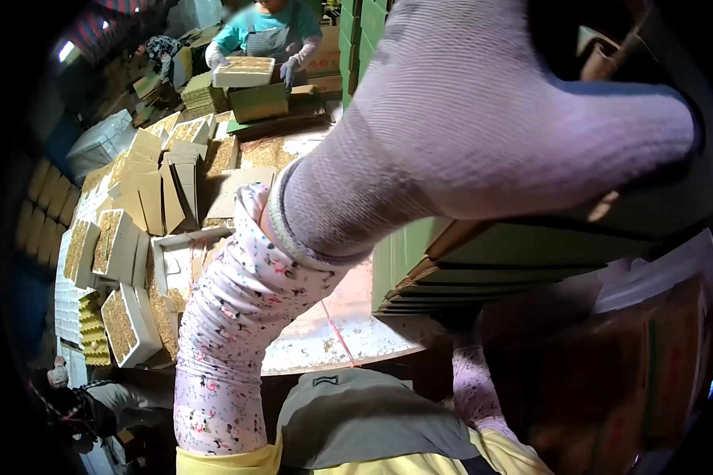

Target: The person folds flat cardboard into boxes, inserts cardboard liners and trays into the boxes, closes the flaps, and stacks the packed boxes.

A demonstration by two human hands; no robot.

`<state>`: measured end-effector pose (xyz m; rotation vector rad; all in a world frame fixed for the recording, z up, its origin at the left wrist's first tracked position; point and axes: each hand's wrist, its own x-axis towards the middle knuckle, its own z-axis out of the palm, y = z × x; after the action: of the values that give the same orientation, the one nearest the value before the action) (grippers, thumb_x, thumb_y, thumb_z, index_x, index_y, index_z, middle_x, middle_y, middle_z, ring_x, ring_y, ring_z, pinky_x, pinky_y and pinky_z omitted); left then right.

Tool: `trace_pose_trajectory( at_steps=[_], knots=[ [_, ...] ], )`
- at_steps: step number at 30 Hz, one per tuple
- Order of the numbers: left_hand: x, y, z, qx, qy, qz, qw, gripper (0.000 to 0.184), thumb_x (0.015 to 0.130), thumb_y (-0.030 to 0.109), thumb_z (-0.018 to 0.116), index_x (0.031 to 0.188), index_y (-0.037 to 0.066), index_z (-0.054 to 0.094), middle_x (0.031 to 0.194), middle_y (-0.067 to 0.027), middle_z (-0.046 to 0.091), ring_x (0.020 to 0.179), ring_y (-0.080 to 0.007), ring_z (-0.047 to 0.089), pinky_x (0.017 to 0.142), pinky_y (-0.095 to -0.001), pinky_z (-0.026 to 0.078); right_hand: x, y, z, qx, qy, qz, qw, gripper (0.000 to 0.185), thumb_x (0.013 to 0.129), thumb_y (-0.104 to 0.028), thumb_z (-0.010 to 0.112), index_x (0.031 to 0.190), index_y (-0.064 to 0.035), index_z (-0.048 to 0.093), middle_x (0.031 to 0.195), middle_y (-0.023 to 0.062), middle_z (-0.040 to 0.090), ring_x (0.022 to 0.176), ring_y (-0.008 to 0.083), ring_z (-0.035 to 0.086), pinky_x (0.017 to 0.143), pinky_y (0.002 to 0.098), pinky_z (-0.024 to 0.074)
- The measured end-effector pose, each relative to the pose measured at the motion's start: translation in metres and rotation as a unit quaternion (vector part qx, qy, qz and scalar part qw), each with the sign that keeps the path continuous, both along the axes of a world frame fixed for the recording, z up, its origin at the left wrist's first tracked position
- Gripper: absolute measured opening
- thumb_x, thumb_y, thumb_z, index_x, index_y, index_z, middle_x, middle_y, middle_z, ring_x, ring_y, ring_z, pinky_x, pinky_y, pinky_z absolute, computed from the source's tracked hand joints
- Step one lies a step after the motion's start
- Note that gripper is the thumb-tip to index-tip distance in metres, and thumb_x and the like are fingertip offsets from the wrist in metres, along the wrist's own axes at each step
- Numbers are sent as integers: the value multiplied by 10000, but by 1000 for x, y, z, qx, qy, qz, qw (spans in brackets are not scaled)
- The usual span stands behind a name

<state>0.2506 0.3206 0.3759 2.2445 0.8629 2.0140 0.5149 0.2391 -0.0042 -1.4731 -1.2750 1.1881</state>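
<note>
The stack of green boards (515, 252) stands at the right of the worktable (356, 332); its long edges run left to right in view, rising slightly rightward. The gloved left hand (467, 119) crosses above it, thumb apart from palm; its fingertips are out of view, so grip cannot be told; the right hand (461, 321) is dim at the stack's lower edge, grip likewise indeterminable.
</note>
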Motion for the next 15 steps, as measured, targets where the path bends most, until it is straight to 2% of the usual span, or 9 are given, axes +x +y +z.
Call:
trace_pose_trajectory(
  at_steps=[3, 5, 8, 10, 12, 15],
  knots=[
    [-7, 4, 6, -6, 19, 3, 1000, 822, 789, 260, 656, 1453, -17, 259, 1409, -295, 353, 1278, -436, 387, 1053, -466, 350, -9, 60, -19, -63, 151, -18, 986, 360, 947, -389, 487, 1200, -135, 524, 1181, 82, 527, 1092, 265, 525, 992, 415, 421],
    [-8, 9, 5, -15, 29, 10, 999, 864, 756, 267, 695, 1449, -13, 262, 1393, -305, 360, 1260, -451, 397, 1038, -477, 366, -8, 63, -41, -130, 222, -20, 966, 361, 944, -407, 484, 1186, -143, 528, 1168, 75, 528, 1085, 265, 523, 994, 421, 418],
    [-2, 19, 15, 22, 41, 26, 999, 926, 706, 277, 754, 1442, -6, 268, 1368, -321, 372, 1233, -474, 413, 1014, -495, 389, -8, 25, -79, -231, 311, -35, 921, 363, 940, -434, 479, 1165, -154, 534, 1149, 66, 530, 1075, 264, 521, 996, 429, 414],
    [4, 8, 23, 111, 23, 55, 992, 968, 672, 284, 793, 1438, -1, 272, 1352, -331, 380, 1216, -489, 424, 998, -507, 404, -8, -14, -100, -269, 345, -44, 898, 366, 937, -452, 476, 1151, -162, 537, 1136, 59, 531, 1068, 264, 520, 997, 435, 411],
    [6, -13, 7, 125, 5, 73, 989, 1011, 639, 290, 832, 1433, 4, 276, 1335, -341, 387, 1198, -504, 434, 982, -518, 419, -13, -31, -103, -287, 372, -47, 881, 369, 935, -470, 473, 1137, -169, 541, 1123, 53, 533, 1061, 263, 518, 998, 441, 409],
    [2, -23, -46, -90, 23, 78, 993, 1317, 609, 294, 892, 1542, 14, 5, 1584, -182, 143, 1439, -289, 242, 1158, -400, 249, -21, -18, -100, -288, 410, -42, 865, 375, 930, -497, 468, 1116, -181, 547, 1104, 43, 535, 1051, 263, 516, 1000, 449, 405]
  ],
)
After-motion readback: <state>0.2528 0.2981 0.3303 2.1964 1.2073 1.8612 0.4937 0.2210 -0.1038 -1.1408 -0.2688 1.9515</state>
